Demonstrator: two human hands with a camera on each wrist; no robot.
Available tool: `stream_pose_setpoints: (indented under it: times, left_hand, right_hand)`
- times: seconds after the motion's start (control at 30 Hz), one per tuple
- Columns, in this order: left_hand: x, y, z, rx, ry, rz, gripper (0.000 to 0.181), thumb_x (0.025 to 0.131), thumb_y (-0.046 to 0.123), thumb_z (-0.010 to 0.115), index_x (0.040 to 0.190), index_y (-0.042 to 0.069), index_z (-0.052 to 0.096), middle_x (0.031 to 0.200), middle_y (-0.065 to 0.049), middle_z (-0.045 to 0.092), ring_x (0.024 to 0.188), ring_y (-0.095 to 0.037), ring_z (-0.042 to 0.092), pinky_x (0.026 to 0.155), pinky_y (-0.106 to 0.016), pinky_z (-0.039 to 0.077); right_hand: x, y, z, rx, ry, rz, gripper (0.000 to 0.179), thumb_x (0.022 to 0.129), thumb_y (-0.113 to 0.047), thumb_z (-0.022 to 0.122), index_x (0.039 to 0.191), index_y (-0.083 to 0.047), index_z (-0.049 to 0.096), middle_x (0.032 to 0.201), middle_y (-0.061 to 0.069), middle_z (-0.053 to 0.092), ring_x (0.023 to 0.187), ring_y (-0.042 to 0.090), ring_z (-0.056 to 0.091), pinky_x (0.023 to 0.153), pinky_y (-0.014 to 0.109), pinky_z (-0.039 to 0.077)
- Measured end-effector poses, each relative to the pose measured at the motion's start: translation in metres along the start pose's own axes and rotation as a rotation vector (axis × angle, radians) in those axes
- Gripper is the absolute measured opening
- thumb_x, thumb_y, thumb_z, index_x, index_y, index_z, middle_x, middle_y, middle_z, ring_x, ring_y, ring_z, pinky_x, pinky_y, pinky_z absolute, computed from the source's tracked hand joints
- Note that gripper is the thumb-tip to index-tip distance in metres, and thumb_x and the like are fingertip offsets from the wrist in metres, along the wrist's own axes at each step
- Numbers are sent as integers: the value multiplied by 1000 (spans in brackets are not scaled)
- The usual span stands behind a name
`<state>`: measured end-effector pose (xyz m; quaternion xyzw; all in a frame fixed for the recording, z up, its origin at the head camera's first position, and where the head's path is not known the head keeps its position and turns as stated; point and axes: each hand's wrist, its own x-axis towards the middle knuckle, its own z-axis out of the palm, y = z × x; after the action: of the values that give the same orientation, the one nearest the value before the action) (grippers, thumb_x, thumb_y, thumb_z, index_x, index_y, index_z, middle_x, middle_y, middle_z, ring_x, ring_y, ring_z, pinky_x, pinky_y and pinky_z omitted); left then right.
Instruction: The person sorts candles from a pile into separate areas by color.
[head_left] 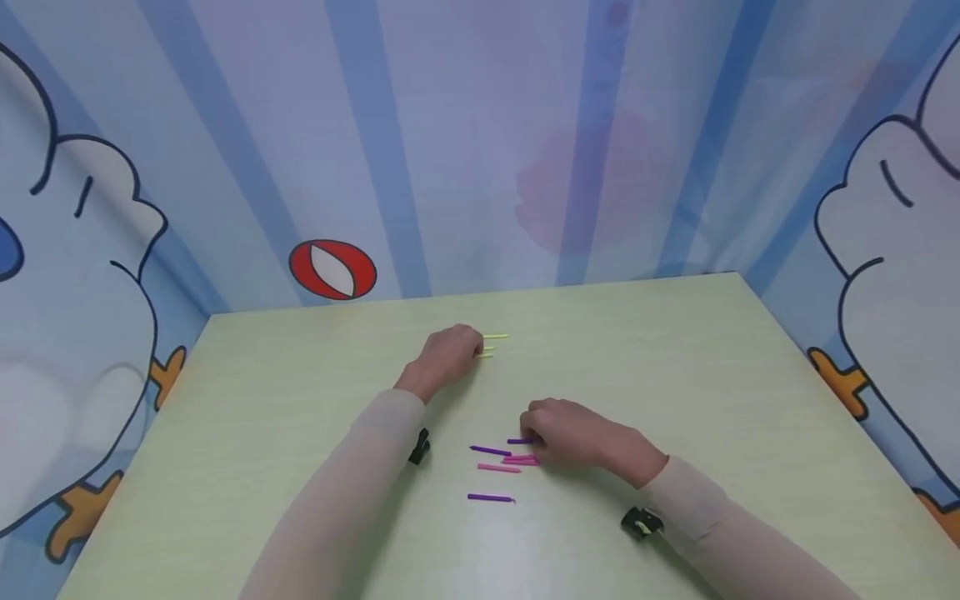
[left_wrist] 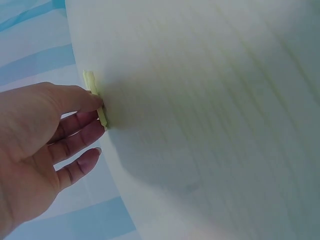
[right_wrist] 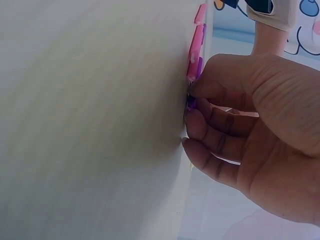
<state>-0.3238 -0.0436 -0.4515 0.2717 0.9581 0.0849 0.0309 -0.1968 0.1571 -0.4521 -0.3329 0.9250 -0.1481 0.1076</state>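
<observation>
1. Three yellow sticks [head_left: 497, 337] show at the far side of the worktop [head_left: 675, 358]; the left hand [head_left: 450, 354] pinches there, its thumb and fingers nearly together on at least one.
2. Three purple sticks [head_left: 491, 498] lie nearer; the right hand [head_left: 573, 433] pinches one, its fingers almost closed.
3. Three pink sticks [head_left: 498, 468] lie between purple ones, two close together.

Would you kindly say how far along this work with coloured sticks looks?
Apparently done: yellow sticks lie grouped, apart from the others. In hand: the left hand pinches at least one; the right hand pinches a purple stick. Seemingly left: separating the pink sticks and other purple sticks, which lie mixed.
</observation>
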Motion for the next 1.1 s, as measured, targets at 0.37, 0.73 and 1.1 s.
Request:
stream_pose_setpoints:
  times: [0.37, 0.73, 1.1]
  left_hand:
    - [9, 0, 3, 42, -3, -9, 24, 100, 3, 54, 78, 9, 63, 75, -3, 52, 68, -16, 41, 62, -30, 38]
    - [15, 2, -1, 46, 42, 20, 24, 95, -2, 53, 76, 7, 65, 74, -4, 56, 68, -17, 43, 62, -34, 44]
    - [14, -3, 6, 76, 68, 10, 21, 96, -2, 54, 89, 5, 73, 80, -6, 60, 71, -17, 48, 65, -35, 48]
  right_hand:
    - [-1, 2, 2, -5, 11, -4, 7, 85, -5, 72, 88, -11, 69, 80, -6, 55, 72, 11, 50, 71, 26, 48]
    - [-5, 0, -2, -10, 24, -5, 6, 86, -5, 73, 91, -8, 71, 82, -2, 59, 74, 12, 51, 73, 28, 50]
    - [-4, -1, -2, 0, 18, -18, 5, 86, -4, 71, 88, -8, 70, 80, -4, 57, 72, 11, 50, 70, 26, 48]
